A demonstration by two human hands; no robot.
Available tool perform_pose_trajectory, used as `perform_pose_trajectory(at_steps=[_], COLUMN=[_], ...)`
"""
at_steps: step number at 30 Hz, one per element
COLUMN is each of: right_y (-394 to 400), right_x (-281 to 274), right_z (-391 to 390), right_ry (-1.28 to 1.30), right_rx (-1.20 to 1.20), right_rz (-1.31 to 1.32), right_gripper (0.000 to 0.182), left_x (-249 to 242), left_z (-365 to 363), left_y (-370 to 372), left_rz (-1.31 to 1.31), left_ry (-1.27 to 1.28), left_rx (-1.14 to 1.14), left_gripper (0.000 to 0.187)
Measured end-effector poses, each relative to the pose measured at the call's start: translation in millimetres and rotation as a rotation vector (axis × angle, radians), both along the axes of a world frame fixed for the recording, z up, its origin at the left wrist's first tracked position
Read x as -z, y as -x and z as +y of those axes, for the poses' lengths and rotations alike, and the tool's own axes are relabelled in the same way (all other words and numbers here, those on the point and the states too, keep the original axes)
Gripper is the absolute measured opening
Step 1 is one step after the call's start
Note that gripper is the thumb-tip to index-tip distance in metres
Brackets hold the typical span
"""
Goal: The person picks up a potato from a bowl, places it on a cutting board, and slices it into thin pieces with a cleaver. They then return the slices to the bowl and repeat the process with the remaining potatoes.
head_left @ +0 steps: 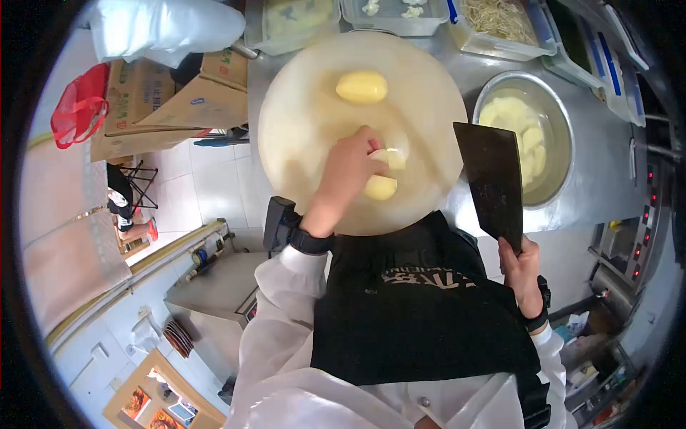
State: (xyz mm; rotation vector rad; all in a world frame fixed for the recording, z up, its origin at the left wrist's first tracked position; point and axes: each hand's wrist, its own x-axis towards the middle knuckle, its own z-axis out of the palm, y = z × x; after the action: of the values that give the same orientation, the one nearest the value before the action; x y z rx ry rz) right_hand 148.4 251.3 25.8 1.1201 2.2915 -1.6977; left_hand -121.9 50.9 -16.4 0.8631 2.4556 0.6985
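Observation:
My right hand grips a broad dark cleaver by its handle, the blade raised beside the right edge of the round chopping board. Over the board's middle, my left hand has its fingers closed on a cut piece of peeled potato. Just below those fingers lies another cut potato piece. A whole peeled potato rests farther up on the board. Part of the held piece is hidden behind my fingers.
Right of the board stands a metal bowl with peeled potatoes in liquid. Plastic tubs line the back, one holding bean sprouts. Cardboard boxes and a red bag are at the left. Another person's leg shows far left.

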Motion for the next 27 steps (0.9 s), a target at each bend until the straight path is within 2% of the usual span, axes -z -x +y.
perform_pose_trajectory(at_steps=[2, 5, 6, 8, 12, 14, 18, 21, 23, 27], right_y=[-2.9, -9.1, -10.7, -10.9, -14.7, -15.1, -11.1, -13.0, -10.1, -11.7], right_x=[-2.3, -0.7, 0.0, 0.0, 7.2, 10.7, 9.9, 15.0, 11.0, 14.8], right_z=[-0.8, 0.2, 0.9, -0.2, -0.1, 0.9, 0.4, 1.3, -1.1, -1.6], right_ry=[0.015, 0.037, 0.042, 0.041, 0.033, 0.028, -0.017, -0.06, -0.048, -0.078], right_rx=[0.025, 0.049, 0.05, 0.05, 0.022, 0.011, -0.036, -0.071, -0.069, -0.09], right_rz=[0.001, -0.002, 0.0, 0.001, 0.005, -0.002, -0.021, -0.006, -0.02, -0.018], right_gripper=[0.013, 0.014, 0.014, 0.015, 0.014, 0.013, 0.01, 0.01, 0.009, 0.008], left_x=[13.6, -1.8, 1.5, 13.2, 3.7, -1.3, 1.9, 2.2, 6.4, 13.8], left_z=[-11.5, -20.2, -24.6, -35.0, -47.0, -48.0, -61.6, -70.2, -74.5, -89.1], left_y=[2.6, 9.7, 10.7, 12.4, 11.8, 7.3, 9.7, 8.1, 4.3, 1.7], left_rz=[-0.295, -0.38, -0.372, -0.352, -0.339, -0.427, -0.425, -0.406, -0.41, -0.421], left_ry=[-0.313, -0.173, -0.174, -0.387, -0.294, -0.404, -0.377, -0.375, -0.484, -0.427], left_rx=[-0.179, -0.185, -0.189, -0.294, -0.346, -0.468, -0.491, -0.405, -0.402, -0.411], left_gripper=[0.026, 0.022, 0.022, 0.016, 0.016, 0.017, 0.022, 0.028, 0.033, 0.031])
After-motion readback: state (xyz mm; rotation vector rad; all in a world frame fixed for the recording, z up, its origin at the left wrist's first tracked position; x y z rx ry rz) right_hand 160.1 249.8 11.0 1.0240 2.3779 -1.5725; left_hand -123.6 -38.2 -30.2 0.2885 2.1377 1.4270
